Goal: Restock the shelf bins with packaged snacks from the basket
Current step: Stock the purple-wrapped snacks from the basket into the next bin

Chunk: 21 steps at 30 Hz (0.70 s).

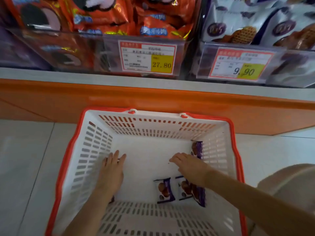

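Both hands reach into the white basket (95, 150) at lower centre: the left hand (112, 169) lies flat, fingers straight and slightly spread; the right hand (187, 165) hovers, fingers loosely bent, holding nothing. Purple snack packets (164, 190) lie by the right forearm, another packet (197, 149) against the basket's right wall

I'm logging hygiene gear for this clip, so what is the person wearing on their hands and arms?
Nothing shows. The left hand and the right hand are bare, without gloves. Both forearms are uncovered up to the frame's edge: no sleeve, watch or bracelet in view. Too soft to rule out a thin ring.
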Each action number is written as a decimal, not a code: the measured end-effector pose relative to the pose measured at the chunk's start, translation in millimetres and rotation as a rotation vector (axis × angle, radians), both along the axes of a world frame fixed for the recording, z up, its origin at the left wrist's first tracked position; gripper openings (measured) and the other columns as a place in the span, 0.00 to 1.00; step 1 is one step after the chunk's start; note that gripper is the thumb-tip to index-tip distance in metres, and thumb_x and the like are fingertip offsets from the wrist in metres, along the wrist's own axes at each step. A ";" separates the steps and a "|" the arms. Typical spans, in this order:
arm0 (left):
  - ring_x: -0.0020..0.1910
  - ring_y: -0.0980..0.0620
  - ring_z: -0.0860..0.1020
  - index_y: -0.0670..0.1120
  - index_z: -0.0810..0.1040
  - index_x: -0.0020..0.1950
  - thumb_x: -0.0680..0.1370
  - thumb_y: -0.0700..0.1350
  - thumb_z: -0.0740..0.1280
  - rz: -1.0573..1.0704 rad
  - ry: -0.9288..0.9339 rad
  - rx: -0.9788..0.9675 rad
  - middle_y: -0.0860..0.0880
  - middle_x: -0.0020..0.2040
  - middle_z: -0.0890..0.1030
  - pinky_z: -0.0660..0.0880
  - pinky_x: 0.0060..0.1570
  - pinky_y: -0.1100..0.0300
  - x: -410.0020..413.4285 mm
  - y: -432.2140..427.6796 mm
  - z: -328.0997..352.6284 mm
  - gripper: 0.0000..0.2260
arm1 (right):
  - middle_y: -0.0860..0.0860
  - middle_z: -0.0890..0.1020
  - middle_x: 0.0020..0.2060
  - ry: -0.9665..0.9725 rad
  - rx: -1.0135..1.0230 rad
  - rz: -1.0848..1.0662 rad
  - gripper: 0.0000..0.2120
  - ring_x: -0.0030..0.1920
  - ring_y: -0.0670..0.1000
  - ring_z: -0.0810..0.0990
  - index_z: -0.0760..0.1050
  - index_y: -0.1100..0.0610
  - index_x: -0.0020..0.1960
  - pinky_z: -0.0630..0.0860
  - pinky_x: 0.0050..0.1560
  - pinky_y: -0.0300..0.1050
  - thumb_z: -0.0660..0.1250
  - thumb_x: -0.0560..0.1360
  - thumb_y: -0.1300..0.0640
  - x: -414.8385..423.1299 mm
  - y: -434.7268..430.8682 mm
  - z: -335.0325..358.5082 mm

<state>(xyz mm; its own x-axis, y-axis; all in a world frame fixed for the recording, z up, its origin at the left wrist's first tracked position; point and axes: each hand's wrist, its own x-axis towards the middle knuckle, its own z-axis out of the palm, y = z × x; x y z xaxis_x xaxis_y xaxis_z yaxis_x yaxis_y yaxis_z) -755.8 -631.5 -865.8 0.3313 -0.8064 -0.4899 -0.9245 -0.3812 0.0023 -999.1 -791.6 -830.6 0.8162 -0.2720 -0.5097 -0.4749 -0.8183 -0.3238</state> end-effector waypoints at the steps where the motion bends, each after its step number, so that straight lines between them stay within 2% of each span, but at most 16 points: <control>1: 0.77 0.42 0.50 0.48 0.51 0.79 0.81 0.42 0.59 0.006 -0.010 0.050 0.42 0.78 0.49 0.49 0.74 0.49 2.8 3.5 -5.1 0.29 | 0.52 0.60 0.72 0.043 0.022 0.031 0.28 0.70 0.53 0.62 0.54 0.55 0.76 0.62 0.67 0.45 0.56 0.78 0.68 0.9 6.8 -8.2; 3: 0.77 0.41 0.48 0.49 0.46 0.79 0.81 0.43 0.60 0.019 -0.033 0.113 0.41 0.78 0.45 0.49 0.74 0.49 6.1 6.7 -13.5 0.31 | 0.53 0.60 0.73 0.076 0.047 0.087 0.30 0.70 0.54 0.61 0.53 0.56 0.76 0.61 0.68 0.46 0.56 0.77 0.69 2.6 20.3 -25.3; 7: 0.76 0.38 0.50 0.49 0.43 0.78 0.81 0.42 0.59 0.002 -0.016 0.241 0.39 0.78 0.43 0.54 0.73 0.48 3.6 3.8 -25.6 0.32 | 0.56 0.61 0.72 0.122 0.082 0.127 0.28 0.69 0.57 0.63 0.55 0.57 0.76 0.62 0.68 0.49 0.56 0.78 0.68 9.0 45.0 -49.2; 9: 0.76 0.38 0.48 0.49 0.42 0.78 0.82 0.41 0.57 0.003 0.049 0.279 0.41 0.78 0.42 0.55 0.72 0.48 -1.6 2.4 -29.3 0.30 | 0.57 0.62 0.71 0.148 0.085 0.160 0.27 0.67 0.58 0.64 0.56 0.58 0.75 0.63 0.65 0.50 0.58 0.77 0.67 11.2 56.0 -53.9; 12: 0.77 0.41 0.45 0.49 0.41 0.78 0.82 0.40 0.57 0.035 0.243 0.292 0.43 0.78 0.40 0.53 0.73 0.52 -6.0 4.1 -35.7 0.31 | 0.58 0.62 0.70 0.168 0.045 0.246 0.25 0.66 0.59 0.65 0.59 0.58 0.72 0.63 0.63 0.51 0.60 0.77 0.64 12.3 64.0 -62.4; 14: 0.77 0.43 0.44 0.50 0.42 0.79 0.81 0.37 0.57 0.056 0.333 0.262 0.45 0.78 0.40 0.53 0.73 0.54 -6.3 3.4 -37.8 0.33 | 0.58 0.67 0.67 0.147 0.016 0.273 0.23 0.63 0.59 0.69 0.66 0.58 0.68 0.66 0.62 0.50 0.65 0.75 0.61 12.3 65.0 -71.1; 16: 0.77 0.45 0.48 0.50 0.46 0.79 0.80 0.34 0.57 0.071 0.348 0.187 0.46 0.79 0.43 0.56 0.72 0.54 -3.8 1.1 -39.8 0.32 | 0.55 0.77 0.59 0.159 0.007 0.193 0.24 0.55 0.55 0.78 0.76 0.55 0.60 0.74 0.54 0.46 0.76 0.65 0.53 16.3 59.4 -73.4; 17: 0.76 0.45 0.51 0.51 0.49 0.78 0.80 0.34 0.57 0.067 0.326 0.155 0.46 0.78 0.46 0.58 0.71 0.54 -2.1 0.4 -41.1 0.31 | 0.56 0.77 0.60 0.164 -0.007 0.154 0.25 0.56 0.55 0.78 0.76 0.55 0.61 0.74 0.55 0.46 0.76 0.65 0.53 17.2 56.9 -74.6; 19: 0.75 0.45 0.53 0.51 0.50 0.78 0.81 0.38 0.59 0.034 0.239 0.153 0.46 0.78 0.48 0.58 0.70 0.53 1.4 0.0 -45.6 0.29 | 0.58 0.66 0.70 0.187 -0.031 0.132 0.25 0.67 0.57 0.68 0.62 0.58 0.72 0.64 0.67 0.49 0.64 0.77 0.58 17.9 50.8 -76.5; 21: 0.72 0.44 0.58 0.51 0.50 0.78 0.81 0.43 0.61 0.040 0.190 0.200 0.45 0.77 0.52 0.61 0.69 0.51 2.4 1.1 -48.9 0.29 | 0.57 0.60 0.73 0.225 -0.052 0.028 0.26 0.70 0.56 0.62 0.52 0.58 0.75 0.59 0.70 0.48 0.57 0.80 0.59 16.8 42.8 -78.5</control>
<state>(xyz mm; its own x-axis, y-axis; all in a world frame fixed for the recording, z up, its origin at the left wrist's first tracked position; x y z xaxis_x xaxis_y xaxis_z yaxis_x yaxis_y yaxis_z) -753.4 -630.4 -914.7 0.2474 -0.6753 -0.6948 -0.8990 -0.4275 0.0953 -982.3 -748.8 -909.1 0.6909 -0.2815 -0.6659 -0.5073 -0.8450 -0.1691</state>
